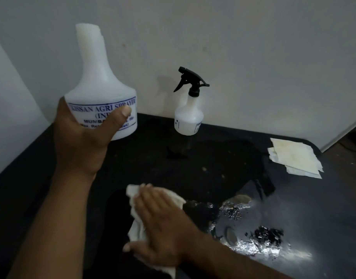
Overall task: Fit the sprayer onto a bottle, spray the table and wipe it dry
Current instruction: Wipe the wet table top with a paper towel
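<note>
Wet patch (pixel 259 238): lies right of the cloth (pixel 131 193) we press under our flat right hand (pixel 163 218); left hand (pixel 82 141) grips the raised bottle (pixel 100 81)

The uncapped bottle (pixel 100 77) is milky white, its label (pixel 104 106) printed in blue letters inside a blue border. The spray bottle (pixel 188 120) is the same white under a black trigger sprayer (pixel 191 81). The worktop (pixel 213 160) is black. The wiping cloth (pixel 137 226) is white; the folded cloths (pixel 295 158) are cream, stained yellowish. The wall (pixel 253 47) is off-white.
</note>
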`<state>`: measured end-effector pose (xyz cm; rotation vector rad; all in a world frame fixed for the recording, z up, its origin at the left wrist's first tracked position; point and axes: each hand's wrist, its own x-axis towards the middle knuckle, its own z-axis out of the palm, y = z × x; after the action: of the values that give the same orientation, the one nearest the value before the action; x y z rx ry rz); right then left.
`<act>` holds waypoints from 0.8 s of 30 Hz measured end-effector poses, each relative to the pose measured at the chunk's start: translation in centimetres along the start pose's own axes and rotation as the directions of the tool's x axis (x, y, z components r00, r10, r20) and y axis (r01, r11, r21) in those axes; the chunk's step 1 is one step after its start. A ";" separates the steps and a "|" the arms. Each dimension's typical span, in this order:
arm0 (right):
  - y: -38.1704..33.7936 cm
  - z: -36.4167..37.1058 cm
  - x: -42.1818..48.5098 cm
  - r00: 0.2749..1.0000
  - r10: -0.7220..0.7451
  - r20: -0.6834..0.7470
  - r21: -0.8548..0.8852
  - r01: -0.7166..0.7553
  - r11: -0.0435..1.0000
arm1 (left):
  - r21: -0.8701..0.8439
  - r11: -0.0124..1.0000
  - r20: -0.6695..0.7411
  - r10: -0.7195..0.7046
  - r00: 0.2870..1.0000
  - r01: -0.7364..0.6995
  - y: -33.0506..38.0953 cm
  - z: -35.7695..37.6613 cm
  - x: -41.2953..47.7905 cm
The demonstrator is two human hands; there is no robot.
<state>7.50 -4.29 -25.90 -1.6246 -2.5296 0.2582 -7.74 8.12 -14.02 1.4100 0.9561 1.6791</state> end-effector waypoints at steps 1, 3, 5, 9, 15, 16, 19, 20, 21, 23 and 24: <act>-0.8 0.3 -0.1 1.000 -0.024 0.015 -0.013 0.024 1.000 | 0.002 1.000 0.027 -0.007 1.000 0.007 0.1 0.0 -0.2; -0.5 0.0 -0.2 0.999 -0.035 0.016 -0.004 0.035 0.999 | 0.013 1.000 0.032 -0.017 0.999 0.016 0.1 -0.2 -0.3; 1.7 -0.7 -0.4 1.000 0.016 -0.007 0.024 -0.015 1.000 | 0.006 0.999 0.027 -0.034 0.999 0.033 0.1 -0.7 -0.2; 9.6 -2.2 0.4 0.941 0.336 -0.033 0.029 -0.335 0.942 | -0.012 0.999 -0.030 -0.035 0.999 0.035 0.5 -1.9 -0.2; 19.6 -3.7 1.6 0.676 0.726 -0.128 -0.078 -0.736 0.672 | -0.065 0.995 -0.068 -0.076 0.995 0.072 0.9 -2.8 0.1; 19.6 -3.6 1.8 0.645 0.753 -0.130 -0.062 -0.764 0.643 | -0.078 0.994 -0.072 -0.084 0.994 0.078 1.1 -2.7 0.2; 16.1 -3.1 2.7 0.666 0.736 -0.124 -0.006 -0.742 0.670 | -0.131 0.988 -0.073 -0.091 0.993 0.081 1.2 -2.4 0.5; 13.8 -2.8 2.8 0.726 0.681 -0.095 -0.015 -0.685 0.728 | -0.143 0.986 -0.061 -0.095 0.994 0.086 1.3 -2.2 0.6; 11.2 -2.3 2.7 0.796 0.602 -0.065 -0.023 -0.605 0.796 | -0.150 0.985 -0.045 -0.096 0.994 0.088 1.4 -1.9 0.6; 4.8 -1.0 2.0 0.916 0.397 -0.054 -0.011 -0.398 0.917 | -0.137 0.987 -0.039 -0.087 0.995 0.081 1.7 -1.7 0.5; 1.6 -0.6 1.4 0.963 0.265 -0.043 -0.001 -0.265 0.964 | -0.128 0.989 -0.046 -0.084 0.995 0.077 1.8 -1.8 0.3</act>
<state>8.44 -2.27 -25.61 -1.9496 -2.2802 0.2371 -9.72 7.44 -12.49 1.2350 0.9066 1.6924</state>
